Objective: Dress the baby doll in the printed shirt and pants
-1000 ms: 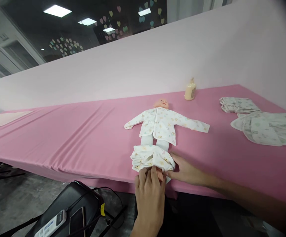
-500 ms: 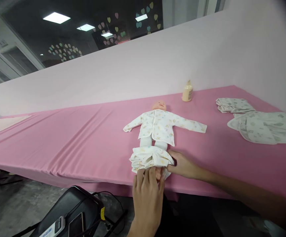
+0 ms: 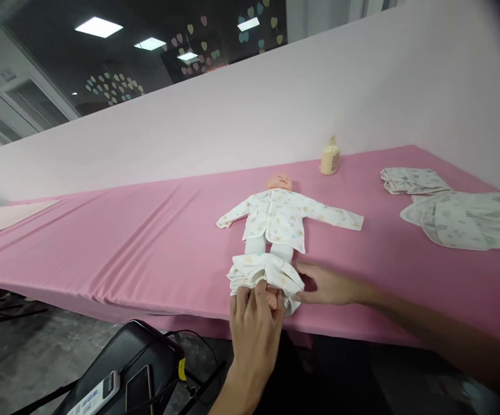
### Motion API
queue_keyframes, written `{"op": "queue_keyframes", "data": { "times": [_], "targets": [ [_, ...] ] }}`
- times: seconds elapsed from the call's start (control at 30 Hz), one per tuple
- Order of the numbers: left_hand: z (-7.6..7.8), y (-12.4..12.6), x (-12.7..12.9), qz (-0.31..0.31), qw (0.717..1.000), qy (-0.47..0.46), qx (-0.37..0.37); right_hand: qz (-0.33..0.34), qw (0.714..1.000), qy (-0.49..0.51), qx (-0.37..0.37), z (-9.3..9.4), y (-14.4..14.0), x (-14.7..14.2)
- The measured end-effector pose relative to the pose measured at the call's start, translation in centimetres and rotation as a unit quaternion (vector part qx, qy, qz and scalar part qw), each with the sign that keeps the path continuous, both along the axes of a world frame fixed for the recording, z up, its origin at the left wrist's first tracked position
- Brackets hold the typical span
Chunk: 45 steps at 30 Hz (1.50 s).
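A baby doll (image 3: 280, 181) lies on its back, its head toward the wall. It wears a white patterned baby jacket (image 3: 287, 222), sleeves spread wide. White baby trousers (image 3: 267, 268) are bunched around its lower legs, and a bare foot (image 3: 271, 300) shows at their lower opening. My left hand (image 3: 254, 328) is over the near edge of the trousers, its fingers curled on the cloth beside the foot; their tips are partly hidden. At the right side of the trousers, my right hand (image 3: 328, 285) pinches the cloth between thumb and fingers.
The pink-covered table (image 3: 155, 242) runs along a white wall. A pump bottle (image 3: 330, 157) stands behind the doll. Folded patterned cloths (image 3: 470, 219) lie at right, a pale cloth (image 3: 8, 218) at far left. Below, a black chair (image 3: 159, 351) carries a phone (image 3: 139, 389) and a white device (image 3: 98, 395).
My left fingers have shifted slightly up and over the trousers' lower edge, and the foot shows a little differently. My right hand keeps its place at the side. The view has tilted slightly.
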<state>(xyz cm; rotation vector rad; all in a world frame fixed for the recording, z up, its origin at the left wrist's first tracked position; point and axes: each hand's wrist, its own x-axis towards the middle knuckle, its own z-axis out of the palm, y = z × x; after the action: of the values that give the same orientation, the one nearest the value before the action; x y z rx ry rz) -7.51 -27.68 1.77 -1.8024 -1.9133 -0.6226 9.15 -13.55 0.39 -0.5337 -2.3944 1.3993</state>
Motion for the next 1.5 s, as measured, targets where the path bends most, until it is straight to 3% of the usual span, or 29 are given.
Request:
{"op": "queue_keyframes", "data": {
  "times": [0.1, 0.27, 0.37, 0.47, 0.57, 0.63, 0.7, 0.87, 0.93, 1.07, 1.17, 1.3, 1.37, 1.5],
  "targets": [
    [0.6, 0.1, -0.5, -0.005, 1.0, 0.002, 0.028, 0.073, 0.997, -0.026, 0.013, 0.7, 1.7, 0.8],
    [0.8, 0.3, -0.7, -0.02, 0.999, -0.011, 0.039, 0.021, 0.988, -0.012, 0.151, 0.4, 3.1, -0.1],
    [0.7, 0.1, -0.6, -0.026, 0.999, -0.012, 0.044, -0.071, 0.969, -0.046, 0.233, -0.2, 4.0, -0.9],
    [0.7, -0.2, -0.2, -0.03, 0.998, -0.004, 0.048, -0.21, 0.924, -0.145, 0.284, -0.3, 5.6, -1.5],
    [0.7, -0.4, 0.2, -0.034, 0.998, -0.001, 0.046, -0.327, 0.864, -0.233, 0.303, 0.0, 7.3, -2.4],
    [0.5, -0.4, 0.5, -0.038, 0.998, 0.001, 0.046, -0.361, 0.847, -0.255, 0.295, 0.1, 8.0, -3.1],
    [0.2, -0.4, 0.7, -0.034, 0.998, -0.007, 0.051, -0.357, 0.856, -0.247, 0.28, 0.1, 8.2, -3.5],
    [-1.5, -0.3, 1.1, -0.015, 0.997, -0.058, 0.047, -0.244, 0.937, -0.139, 0.209, -0.7, 7.3, -2.3],
    [-2.2, -0.2, 1.1, -0.017, 0.997, -0.067, 0.046, -0.214, 0.953, -0.109, 0.186, -1.1, 7.0, -1.4],
    [-2.9, -0.1, 1.1, -0.03, 0.994, -0.077, 0.074, -0.212, 0.949, -0.09, 0.213, -1.1, 7.7, -0.9],
    [-3.2, 0.0, 1.1, -0.043, 0.991, -0.081, 0.098, -0.29, 0.917, -0.106, 0.254, -0.7, 8.9, -1.9],
    [-4.0, 0.5, 1.2, -0.042, 0.988, -0.078, 0.128, -0.382, 0.882, -0.126, 0.246, -0.6, 9.4, -3.3],
    [-4.3, 0.8, 1.4, -0.031, 0.986, -0.085, 0.143, -0.365, 0.895, -0.113, 0.232, -0.7, 8.8, -3.5],
    [-4.8, 1.4, 1.9, -0.015, 0.98, -0.109, 0.164, -0.25, 0.953, -0.047, 0.167, -0.8, 6.8, -2.9]
  ]
}}
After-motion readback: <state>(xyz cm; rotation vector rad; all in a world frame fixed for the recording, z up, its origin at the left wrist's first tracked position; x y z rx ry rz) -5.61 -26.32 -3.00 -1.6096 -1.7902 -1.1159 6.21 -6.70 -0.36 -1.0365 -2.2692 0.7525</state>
